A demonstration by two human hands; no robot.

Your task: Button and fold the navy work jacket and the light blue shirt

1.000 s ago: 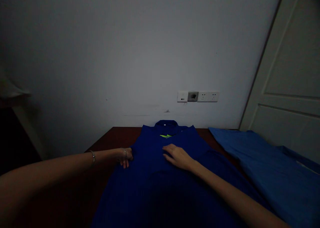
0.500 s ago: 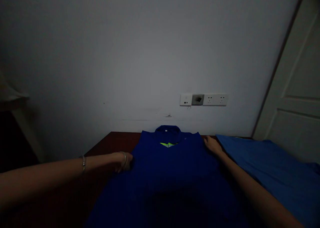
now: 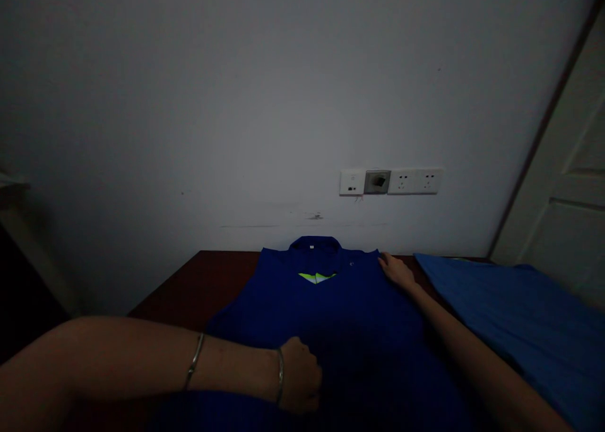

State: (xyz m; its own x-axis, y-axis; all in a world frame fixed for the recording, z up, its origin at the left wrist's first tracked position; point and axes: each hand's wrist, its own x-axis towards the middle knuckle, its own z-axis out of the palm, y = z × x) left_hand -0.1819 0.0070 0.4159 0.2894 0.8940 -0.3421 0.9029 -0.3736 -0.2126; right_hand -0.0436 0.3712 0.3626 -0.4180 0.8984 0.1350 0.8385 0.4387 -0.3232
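Note:
A dark blue collared shirt lies spread out, its collar towards the wall and a yellow-green and white patch showing at the neck. My left hand is closed over the middle of the shirt, knuckles up; whatever its fingers hold is hidden beneath them. Bracelets circle that wrist and forearm. At the right shoulder corner of the shirt, my right hand has its fingers together on the fabric edge. The lower part of the shirt is very dark.
Under the shirt is a dark red-brown tabletop set against the wall. A lighter blue cloth lies to the right. Sockets are on the wall, and a panelled door stands at far right.
My left hand has moved from the shirt's left edge rightwards and nearer to me, over its middle. The shirt's left edge now bulges outwards. My right hand stays at the shoulder.

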